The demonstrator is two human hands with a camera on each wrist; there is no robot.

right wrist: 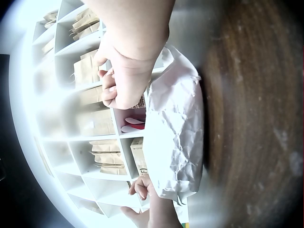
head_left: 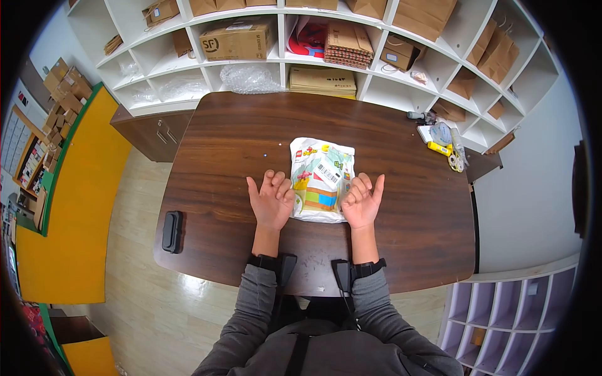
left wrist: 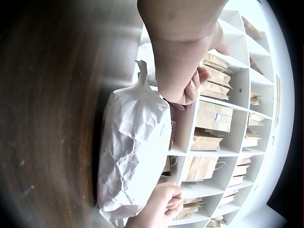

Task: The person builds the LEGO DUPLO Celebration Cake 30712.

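A white plastic package printed with colourful toy-brick pictures lies flat on the brown table, a barcode label on its upper face. To its left my left hand is held palm up, fingers loosely bent and thumb out, holding nothing. My right hand mirrors it at the package's right edge, likewise with nothing in it. Both wrist views show the package's crumpled white side standing puffed up from the tabletop, with the hands around it.
A black case lies at the table's left edge. Toward the back right sit a yellow glue stick, tape and other small items. Behind the table, white shelves hold paper bags, boxes and bubble wrap.
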